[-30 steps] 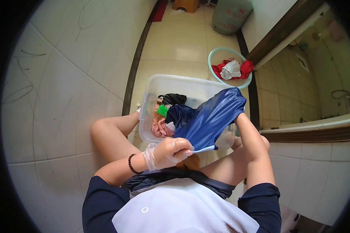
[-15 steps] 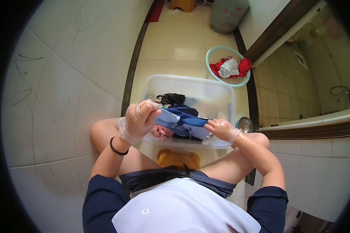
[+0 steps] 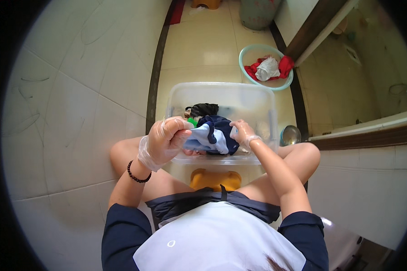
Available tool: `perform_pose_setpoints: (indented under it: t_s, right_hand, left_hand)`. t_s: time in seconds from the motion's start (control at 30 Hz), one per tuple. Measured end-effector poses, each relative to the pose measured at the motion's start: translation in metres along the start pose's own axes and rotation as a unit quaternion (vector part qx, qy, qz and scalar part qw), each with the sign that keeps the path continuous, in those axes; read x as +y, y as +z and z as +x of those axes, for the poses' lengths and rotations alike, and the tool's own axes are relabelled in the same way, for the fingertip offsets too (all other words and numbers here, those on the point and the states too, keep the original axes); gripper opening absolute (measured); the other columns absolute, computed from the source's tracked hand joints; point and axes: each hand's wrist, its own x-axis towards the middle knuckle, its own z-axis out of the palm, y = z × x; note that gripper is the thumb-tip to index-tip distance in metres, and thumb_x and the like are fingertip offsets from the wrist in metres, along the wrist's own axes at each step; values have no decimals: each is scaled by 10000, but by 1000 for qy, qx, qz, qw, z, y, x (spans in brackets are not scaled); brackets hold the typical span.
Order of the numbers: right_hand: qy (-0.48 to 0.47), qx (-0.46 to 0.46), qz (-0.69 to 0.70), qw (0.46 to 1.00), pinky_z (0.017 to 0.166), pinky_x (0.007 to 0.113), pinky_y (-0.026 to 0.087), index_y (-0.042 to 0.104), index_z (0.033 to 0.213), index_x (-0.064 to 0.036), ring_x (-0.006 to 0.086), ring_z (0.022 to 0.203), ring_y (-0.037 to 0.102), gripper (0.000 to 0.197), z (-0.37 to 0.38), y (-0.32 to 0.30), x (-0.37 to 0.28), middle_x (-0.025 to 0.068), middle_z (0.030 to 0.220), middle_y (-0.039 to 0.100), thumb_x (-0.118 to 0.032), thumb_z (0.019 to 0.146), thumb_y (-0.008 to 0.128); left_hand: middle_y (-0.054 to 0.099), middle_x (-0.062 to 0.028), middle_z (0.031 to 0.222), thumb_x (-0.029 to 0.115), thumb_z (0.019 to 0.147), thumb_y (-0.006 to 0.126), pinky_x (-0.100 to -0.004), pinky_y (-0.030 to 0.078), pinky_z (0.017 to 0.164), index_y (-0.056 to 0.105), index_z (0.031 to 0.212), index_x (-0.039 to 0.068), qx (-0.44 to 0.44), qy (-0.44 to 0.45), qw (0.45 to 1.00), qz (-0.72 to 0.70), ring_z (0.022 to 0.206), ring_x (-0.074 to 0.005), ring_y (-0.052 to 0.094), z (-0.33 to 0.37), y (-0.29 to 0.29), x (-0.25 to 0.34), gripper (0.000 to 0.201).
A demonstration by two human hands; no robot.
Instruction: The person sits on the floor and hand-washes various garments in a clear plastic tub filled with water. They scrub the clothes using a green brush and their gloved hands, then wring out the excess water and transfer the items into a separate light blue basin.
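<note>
Left hand [image 3: 166, 137] pinching blue garment [image 3: 220, 143] at left edge of tub [image 3: 257, 94]; right hand [image 3: 245, 134], hold unclear. Likely soft, slippery; grip bunched folds.

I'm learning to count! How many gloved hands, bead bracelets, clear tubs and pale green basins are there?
Gloved hands: 2 (left hand, right hand)
Bead bracelet: 1
Clear tub: 1
Pale green basin: 1
Total: 5
</note>
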Motion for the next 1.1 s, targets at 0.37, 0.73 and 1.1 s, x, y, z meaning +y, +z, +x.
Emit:
perform_pose_setpoints:
  t_s: [0.37, 0.73, 1.1]
  right_hand:
    - [-150, -128, 59, 979, 1069, 409, 280, 353, 1372, -205, 319, 1272, 352, 945, 30, 21, -24, 111, 1379, 392, -216, 542, 805]
    - [-242, -114, 72, 961, 881, 337, 451, 638, 1057, -145, 270, 1066, 545, 512, 34, 29, -6, 90, 1062, 614, -116, 561, 761]
    - [-110, -119, 199, 967, 841, 318, 459, 611, 994, -64, 242, 922, 601, 286, 34, 23, -13, 110, 954, 643, -64, 716, 543]
  left_hand:
    - [549, -128, 663, 48, 802, 633, -315, 441, 491, 524, 813, 25, -60, 18, 998, 5, 548, -299, 537, -1, -2, 16, 112]
    - [478, -102, 631, 133, 864, 587, -329, 370, 467, 492, 798, 27, -30, -9, 1000, 7, 516, -252, 464, -3, 6, 8, 156]
    - [509, -135, 645, 67, 847, 587, -314, 431, 509, 526, 813, 14, -18, -71, 997, 20, 543, -274, 509, -17, -2, 4, 87]
